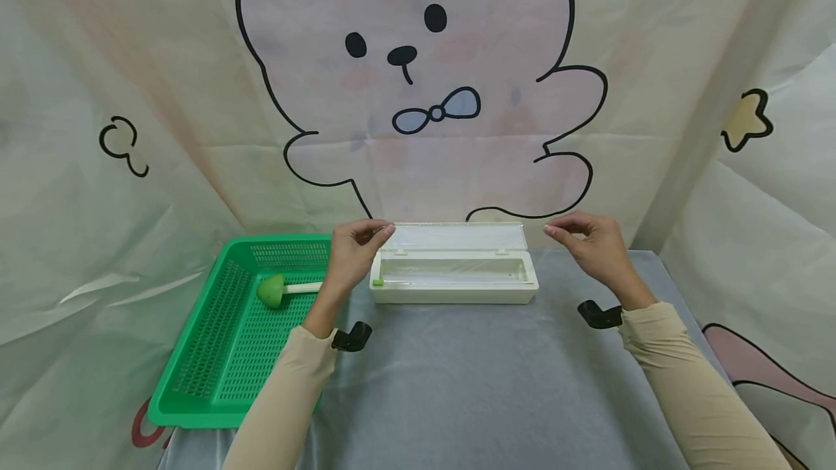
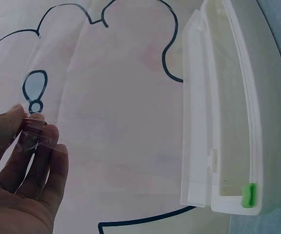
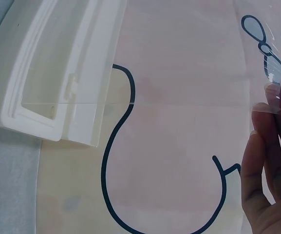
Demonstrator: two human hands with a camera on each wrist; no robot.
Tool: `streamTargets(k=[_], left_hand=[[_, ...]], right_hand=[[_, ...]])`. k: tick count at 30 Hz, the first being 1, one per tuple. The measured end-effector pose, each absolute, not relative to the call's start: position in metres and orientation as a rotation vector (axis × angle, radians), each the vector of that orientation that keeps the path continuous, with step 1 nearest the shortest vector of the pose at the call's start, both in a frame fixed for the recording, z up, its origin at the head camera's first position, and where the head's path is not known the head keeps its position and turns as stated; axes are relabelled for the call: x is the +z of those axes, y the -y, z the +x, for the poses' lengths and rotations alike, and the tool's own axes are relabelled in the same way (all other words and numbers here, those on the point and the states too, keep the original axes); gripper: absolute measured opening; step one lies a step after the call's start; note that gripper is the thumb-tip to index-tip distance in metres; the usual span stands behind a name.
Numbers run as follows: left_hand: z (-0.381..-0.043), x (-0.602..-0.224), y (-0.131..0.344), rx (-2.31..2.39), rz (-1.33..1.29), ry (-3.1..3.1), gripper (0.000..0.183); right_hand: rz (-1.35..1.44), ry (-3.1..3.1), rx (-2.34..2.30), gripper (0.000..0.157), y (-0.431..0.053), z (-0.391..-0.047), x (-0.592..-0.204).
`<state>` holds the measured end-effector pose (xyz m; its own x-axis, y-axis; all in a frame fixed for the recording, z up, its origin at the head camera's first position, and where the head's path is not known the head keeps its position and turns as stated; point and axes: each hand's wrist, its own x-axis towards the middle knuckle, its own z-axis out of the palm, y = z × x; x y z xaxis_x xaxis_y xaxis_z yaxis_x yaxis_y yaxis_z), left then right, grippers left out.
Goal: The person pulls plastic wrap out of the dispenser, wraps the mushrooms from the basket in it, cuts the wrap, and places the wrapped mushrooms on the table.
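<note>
Head view: left hand [image 1: 353, 252] and right hand [image 1: 591, 241] each pinch clear film [image 2: 33, 134], barely visible, above the open dispenser box [image 1: 453, 283].

The left hand [image 1: 353, 252] hides part of the white handle on the green-headed tool [image 1: 271, 290] in the basket [image 1: 196, 383]

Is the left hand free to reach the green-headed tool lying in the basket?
Probably not yet: the left hand pinches the clear film pulled from the dispenser box. The tool lies uncovered in the green basket beside it.
</note>
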<state>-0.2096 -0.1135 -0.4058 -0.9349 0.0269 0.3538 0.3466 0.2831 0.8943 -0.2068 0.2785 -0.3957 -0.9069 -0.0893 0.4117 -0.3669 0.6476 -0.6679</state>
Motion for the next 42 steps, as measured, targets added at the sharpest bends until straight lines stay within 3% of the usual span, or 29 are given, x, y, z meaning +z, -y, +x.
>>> streamTargets(k=[10,21,28,42], left_hand=[[-0.204,-0.401,0.117,-1.701,-0.369,2.271,0.017],[-0.181,-0.363,0.110,-1.711,-0.368,2.275,0.015],[-0.199,-0.382,0.116,-1.754,-0.355,2.242,0.017],[-0.200,-0.374,0.119,-1.769,-0.427,2.149,0.015]], right_hand=[[0.362,2.521,1.162,0.014,-0.277,-0.203,-0.389],[0.409,2.459,1.178,0.009,-0.277,-0.200,-0.383],[0.457,2.394,1.222,0.005,-0.275,-0.198,-0.376],[0.506,2.307,1.247,0.007,-0.272,-0.195,-0.364]])
